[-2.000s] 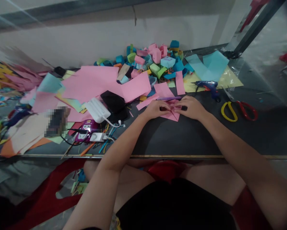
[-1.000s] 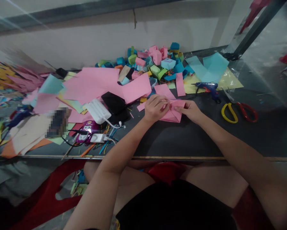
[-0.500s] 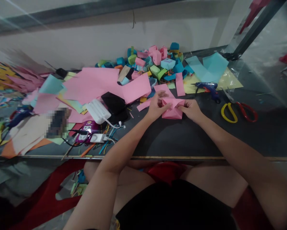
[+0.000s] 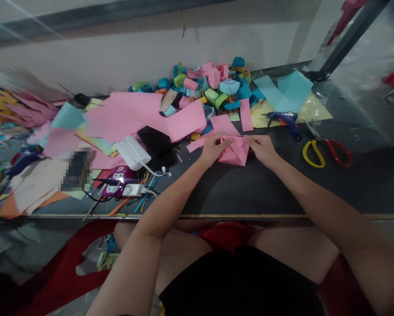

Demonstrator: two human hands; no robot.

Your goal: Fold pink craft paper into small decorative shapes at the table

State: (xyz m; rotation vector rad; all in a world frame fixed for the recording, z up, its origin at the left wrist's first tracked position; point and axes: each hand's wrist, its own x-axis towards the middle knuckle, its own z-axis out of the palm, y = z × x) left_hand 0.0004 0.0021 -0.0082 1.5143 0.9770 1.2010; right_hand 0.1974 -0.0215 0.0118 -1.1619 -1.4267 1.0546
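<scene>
A folded piece of pink paper [image 4: 234, 152] with diagonal creases is held between my two hands over the dark tabletop. My left hand [image 4: 214, 148] pinches its upper left corner, thumb on top. At the upper right corner, my right hand [image 4: 261, 146] grips the paper between thumb and fingers. Just beyond lie a flat pink sheet [image 4: 223, 124] and a narrow pink strip [image 4: 246, 115]. The fingers under the paper are partly hidden.
Small folded paper boxes [image 4: 213, 79] are heaped against the wall. To the right lie scissors [image 4: 338, 152] and a blue glue gun [image 4: 284, 117]. Left are a white power bank [image 4: 133, 152], a purple socket block [image 4: 120, 180], cables and large pink sheets [image 4: 127, 112].
My left fingers, raised before, have come down onto the paper's edge. Both hands now pinch the upper corners, and the folded paper has tilted and shifted slightly left.
</scene>
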